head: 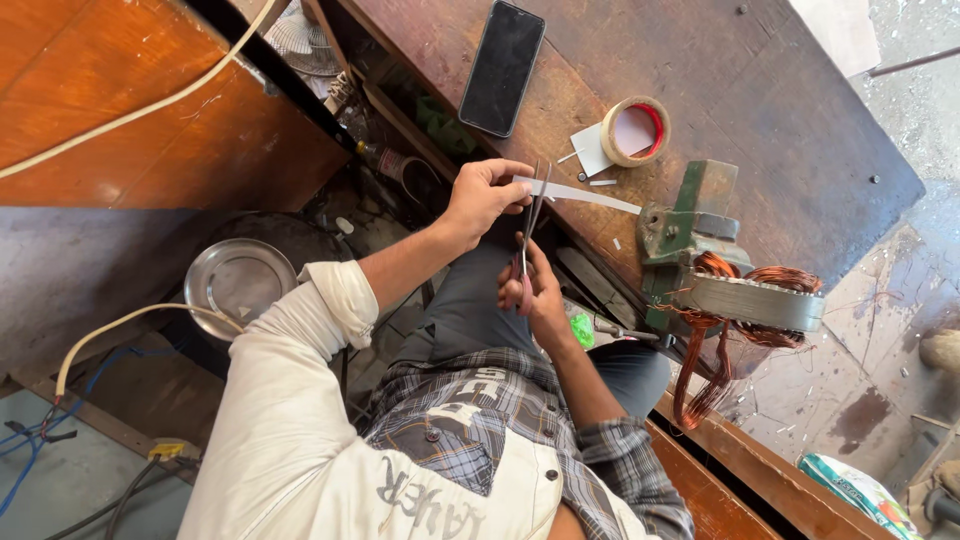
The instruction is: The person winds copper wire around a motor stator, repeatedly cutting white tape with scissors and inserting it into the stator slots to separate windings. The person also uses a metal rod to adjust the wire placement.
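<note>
Left hand [483, 195], as I read the head view, pinches one end of a long white paper strip [585, 195] between thumb and fingers, holding it out over the edge of the wooden workbench [790, 130]. Right hand [532, 288] sits just below it, fingers closed through the red handles of a pair of scissors [530, 225]. I see the blades pointing up and slightly parted, with the strip lying between them near the left hand.

Strip position: its far end reaches toward the green bench vise [690, 225] at the bench edge. I note a motor stator [755, 300] with copper windings [705, 375] clamped beside the vise; loose winding loops hang down from it.

Bench surface: a roll of tape [635, 131] rests on a small white card, well apart from a black smartphone [502, 67] lying face up. Off to the left, I see a round metal plate [238, 277] on the floor area, with a pale cable [130, 322] curving past it.
</note>
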